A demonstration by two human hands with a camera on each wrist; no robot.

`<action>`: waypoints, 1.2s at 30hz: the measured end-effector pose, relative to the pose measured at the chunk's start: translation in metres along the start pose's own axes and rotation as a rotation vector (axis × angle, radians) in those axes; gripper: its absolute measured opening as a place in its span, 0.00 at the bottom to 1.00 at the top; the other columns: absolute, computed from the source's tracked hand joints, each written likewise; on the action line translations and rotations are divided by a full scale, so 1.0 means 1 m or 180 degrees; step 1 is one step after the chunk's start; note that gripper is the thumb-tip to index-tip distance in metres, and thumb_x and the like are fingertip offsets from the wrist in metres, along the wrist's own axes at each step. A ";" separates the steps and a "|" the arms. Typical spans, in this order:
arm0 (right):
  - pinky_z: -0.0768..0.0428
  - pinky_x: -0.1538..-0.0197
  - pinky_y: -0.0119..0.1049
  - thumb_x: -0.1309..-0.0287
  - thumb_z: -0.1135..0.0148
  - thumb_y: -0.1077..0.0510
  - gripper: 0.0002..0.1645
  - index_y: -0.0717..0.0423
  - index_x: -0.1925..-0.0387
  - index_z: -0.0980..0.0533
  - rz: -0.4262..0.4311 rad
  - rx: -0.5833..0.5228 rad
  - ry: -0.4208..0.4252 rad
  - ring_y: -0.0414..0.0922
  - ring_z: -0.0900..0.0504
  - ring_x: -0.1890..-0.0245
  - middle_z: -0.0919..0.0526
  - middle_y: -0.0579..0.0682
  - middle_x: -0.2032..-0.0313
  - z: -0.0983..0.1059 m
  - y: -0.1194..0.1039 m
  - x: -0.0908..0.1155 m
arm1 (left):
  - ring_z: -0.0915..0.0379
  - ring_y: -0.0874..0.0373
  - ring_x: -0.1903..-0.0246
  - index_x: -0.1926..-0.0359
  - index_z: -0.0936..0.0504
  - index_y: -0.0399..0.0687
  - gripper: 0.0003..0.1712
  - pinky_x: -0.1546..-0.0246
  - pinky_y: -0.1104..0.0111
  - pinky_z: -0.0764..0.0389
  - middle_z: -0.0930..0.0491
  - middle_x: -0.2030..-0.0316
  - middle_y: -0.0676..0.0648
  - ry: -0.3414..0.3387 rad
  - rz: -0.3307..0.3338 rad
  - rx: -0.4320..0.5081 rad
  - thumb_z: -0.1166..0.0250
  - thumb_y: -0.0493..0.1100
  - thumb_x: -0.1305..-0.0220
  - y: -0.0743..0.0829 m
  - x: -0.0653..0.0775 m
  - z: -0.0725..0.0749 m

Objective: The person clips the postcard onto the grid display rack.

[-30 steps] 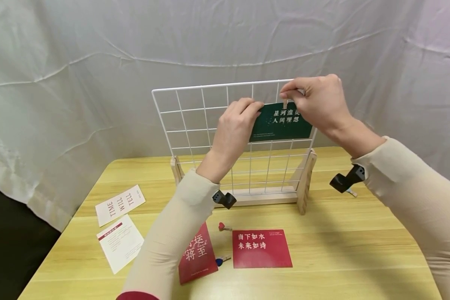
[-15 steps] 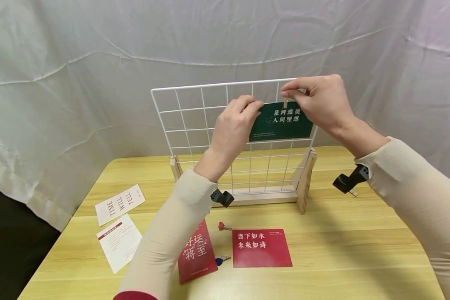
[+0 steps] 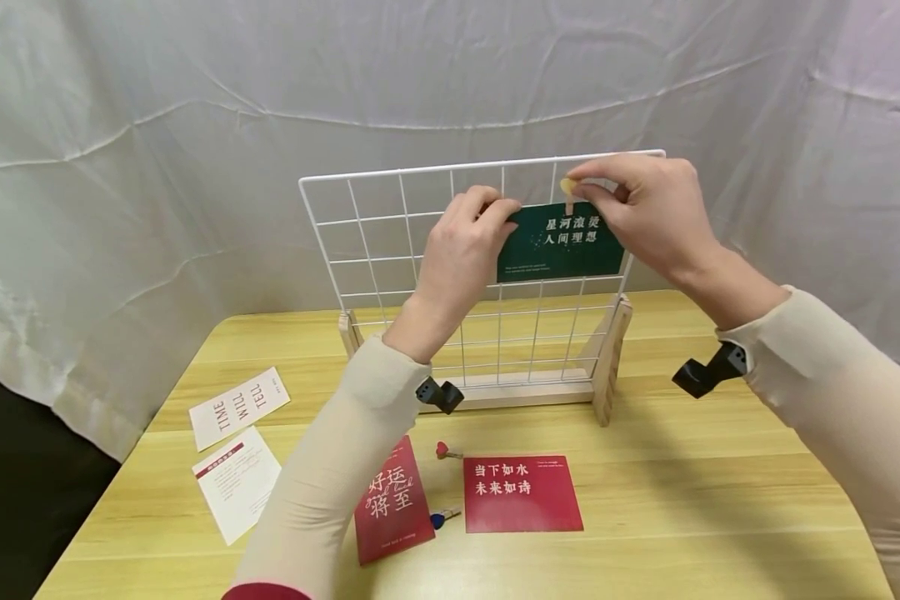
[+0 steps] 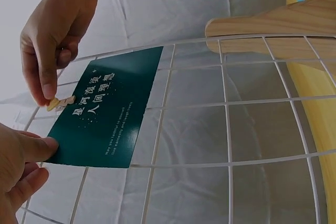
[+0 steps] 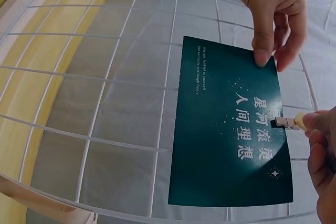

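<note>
A dark green card (image 3: 558,257) with white lettering lies against the upper right of a white wire grid (image 3: 405,172). My left hand (image 3: 461,246) pinches the card's upper left corner, the thumb in front, as the left wrist view shows. At the card's top edge sits a small wooden clothespin (image 5: 286,123) with a yellow end. My right hand (image 3: 648,200) pinches that yellow end between thumb and finger. The clothespin's tip overlaps the card's front. Whether it also bites on a wire cannot be made out.
Wooden feet (image 3: 606,367) hold up the grid on the table. In front lie a red landscape card (image 3: 525,517), a red portrait card (image 3: 397,529), a red-heart clothespin (image 3: 443,450) and a blue-heart one (image 3: 439,520). Two white cards (image 3: 240,408) lie at left.
My right hand has shifted slightly right, and the clothespin's yellow end now shows in the head view. The left hand stays at the card's corner.
</note>
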State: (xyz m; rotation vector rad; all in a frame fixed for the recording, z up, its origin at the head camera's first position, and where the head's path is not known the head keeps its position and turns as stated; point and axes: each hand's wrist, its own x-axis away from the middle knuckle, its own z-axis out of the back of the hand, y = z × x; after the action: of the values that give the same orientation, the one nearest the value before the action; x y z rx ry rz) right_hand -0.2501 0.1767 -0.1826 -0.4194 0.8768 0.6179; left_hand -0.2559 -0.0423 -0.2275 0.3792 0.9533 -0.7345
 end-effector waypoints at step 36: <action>0.42 0.80 0.26 0.44 0.29 0.62 0.13 0.55 0.55 0.15 -0.0159 -0.0371 -0.0149 0.35 0.39 0.84 0.28 0.44 0.84 0.014 -0.001 0.039 | 0.23 0.56 0.55 0.53 0.16 0.42 0.15 0.51 0.70 0.23 0.19 0.55 0.47 -0.0651 0.0046 0.0568 0.31 0.46 0.37 -0.002 0.022 0.030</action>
State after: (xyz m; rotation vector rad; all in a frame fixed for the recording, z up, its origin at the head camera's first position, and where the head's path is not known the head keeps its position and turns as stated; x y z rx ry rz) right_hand -0.2221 0.1967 -0.2062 -0.5286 0.7858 0.6324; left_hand -0.2313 -0.0703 -0.2297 0.4573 0.6939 -0.8312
